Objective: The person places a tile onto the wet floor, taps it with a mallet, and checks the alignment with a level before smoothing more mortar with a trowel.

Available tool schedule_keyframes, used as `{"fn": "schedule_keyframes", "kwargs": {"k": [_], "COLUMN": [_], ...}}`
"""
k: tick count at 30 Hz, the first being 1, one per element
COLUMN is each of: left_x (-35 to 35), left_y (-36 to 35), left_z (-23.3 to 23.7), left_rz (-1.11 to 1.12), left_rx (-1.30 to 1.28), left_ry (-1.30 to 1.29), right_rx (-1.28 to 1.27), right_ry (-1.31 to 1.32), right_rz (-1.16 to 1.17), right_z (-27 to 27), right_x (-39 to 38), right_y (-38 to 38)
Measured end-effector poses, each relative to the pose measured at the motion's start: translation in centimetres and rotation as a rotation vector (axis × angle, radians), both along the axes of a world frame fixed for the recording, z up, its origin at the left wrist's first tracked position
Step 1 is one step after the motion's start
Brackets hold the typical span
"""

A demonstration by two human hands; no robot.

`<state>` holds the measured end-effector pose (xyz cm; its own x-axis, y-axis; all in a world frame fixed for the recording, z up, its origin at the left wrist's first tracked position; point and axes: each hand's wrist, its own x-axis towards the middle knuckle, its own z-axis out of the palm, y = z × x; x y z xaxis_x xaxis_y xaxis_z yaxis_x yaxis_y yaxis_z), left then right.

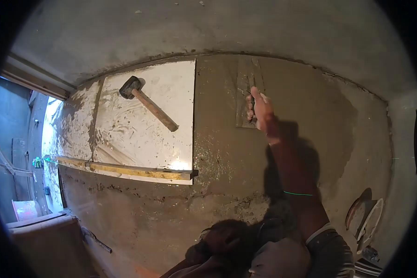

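Observation:
My right hand (260,110) is closed around the grip of a plastering trowel (243,102). The trowel's flat blade lies on wet grey mortar (222,92), just right of a large pale tile (164,92). My forearm reaches up to it from the lower right and casts a shadow on the mortar. Low in the view, a dark shape in deep shadow may be my left hand; its fingers cannot be made out. On the tile rests a mallet (154,110) with a black head and wooden handle. A yellow straightedge (129,170) lies along the tile's near edge.
Walls border the floor at the far side and right. Rougher floor (139,213) lies nearer me. A bent metal rod (96,239) lies at lower left beside a box-like block (51,241). Round pan-like items (369,220) lean at the right wall. A bright doorway stands at left.

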<state>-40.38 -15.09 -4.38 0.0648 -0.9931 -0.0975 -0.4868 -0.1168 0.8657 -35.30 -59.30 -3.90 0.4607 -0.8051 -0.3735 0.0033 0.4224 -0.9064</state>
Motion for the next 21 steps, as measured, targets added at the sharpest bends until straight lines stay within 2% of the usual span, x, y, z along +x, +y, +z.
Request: {"fn": "schedule_keyframes", "kwargs": {"k": [4,7,9,12,15,16,18,21], "left_x": [0.0,0.4,0.4,0.5,-0.4,-0.2,-0.1,0.2], "left_y": [0.3,0.4,0.1,-0.1,1.3,1.2,1.0,0.4], "left_z": [-0.3,-0.6,0.6,0.5,-1.9,-1.4,-0.2,0.6], "left_rz": [-0.058,-0.131,-0.127,-0.094,-0.070,-0.070,-0.120,-0.116], "left_rx": [0.034,0.064,0.254,0.108,0.051,0.053,0.356,0.297], "left_ry": [-0.063,-0.070,0.050,0.017,-0.051,-0.054,0.049,-0.014], "right_rx": [0.129,0.126,0.171,0.141,0.159,0.142,0.110,0.159], "right_ry": [-0.016,0.004,-0.027,-0.041,-0.030,-0.006,0.013,0.009], "right_rz": [0.003,0.021,0.068,0.127,0.144,0.155,0.167,0.164], "right_z": [0.4,0.0,0.7,0.0,0.8,0.6,0.2,0.3], "right_x": [0.7,3.0,4.7,7.4,9.3,9.6,10.0,9.6], "right_y": [0.4,1.3,1.9,2.4,3.4,3.5,3.5,3.8]}}
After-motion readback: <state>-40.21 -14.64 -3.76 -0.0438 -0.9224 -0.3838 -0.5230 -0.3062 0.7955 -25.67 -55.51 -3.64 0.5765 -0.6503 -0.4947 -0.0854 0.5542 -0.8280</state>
